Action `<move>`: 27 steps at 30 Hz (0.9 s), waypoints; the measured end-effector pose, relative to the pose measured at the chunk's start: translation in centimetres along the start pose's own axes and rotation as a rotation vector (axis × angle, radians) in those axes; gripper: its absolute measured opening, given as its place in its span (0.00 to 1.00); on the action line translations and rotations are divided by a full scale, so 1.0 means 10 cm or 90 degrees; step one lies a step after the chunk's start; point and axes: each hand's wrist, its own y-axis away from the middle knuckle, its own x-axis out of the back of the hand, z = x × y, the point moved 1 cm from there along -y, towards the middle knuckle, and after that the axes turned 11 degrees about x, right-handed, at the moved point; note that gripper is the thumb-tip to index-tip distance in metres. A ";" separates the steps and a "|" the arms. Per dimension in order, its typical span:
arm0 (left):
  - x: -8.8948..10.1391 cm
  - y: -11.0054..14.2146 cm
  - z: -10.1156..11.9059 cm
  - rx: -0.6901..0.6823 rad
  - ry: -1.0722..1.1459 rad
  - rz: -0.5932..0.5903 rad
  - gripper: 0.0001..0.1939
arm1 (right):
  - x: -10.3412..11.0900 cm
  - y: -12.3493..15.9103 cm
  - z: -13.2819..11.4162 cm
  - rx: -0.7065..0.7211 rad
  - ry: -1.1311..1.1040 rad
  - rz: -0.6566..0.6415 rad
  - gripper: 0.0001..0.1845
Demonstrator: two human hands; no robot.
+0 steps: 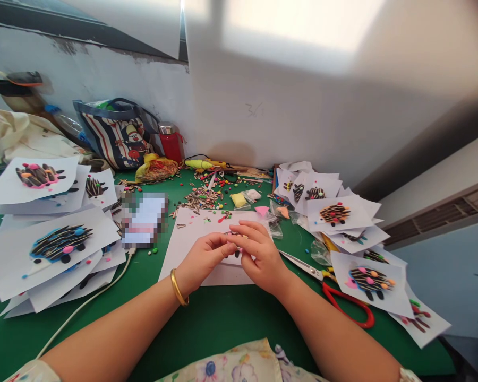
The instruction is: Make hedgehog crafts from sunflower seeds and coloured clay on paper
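My left hand (206, 259), with a gold bangle at the wrist, is closed, thumb and forefinger pinched together over a white sheet of paper (178, 249). Touching its fingertips, my right hand (263, 261) has its fingers bent over the same spot. Whatever sits between them is too small and too covered to make out. Beneath the fingers, a bit of a dark-and-coloured figure shows on a small paper. Scraps of red and green clay (224, 217) and a sunflower seed (181, 226) lie on the sheet's far part.
Red-handled scissors (348, 305) lie right of the sheet, a phone (145, 220) on a cable to the left. Paper cards with seed hedgehogs (63, 244) are piled on both sides. Seeds (201, 199), clay beads and a yellow clay block (238, 200) lie behind. A red flask (171, 144) stands by the wall.
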 end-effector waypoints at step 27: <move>0.01 -0.02 -0.03 0.008 0.020 0.002 0.15 | 0.00 -0.01 0.01 0.003 -0.004 0.020 0.31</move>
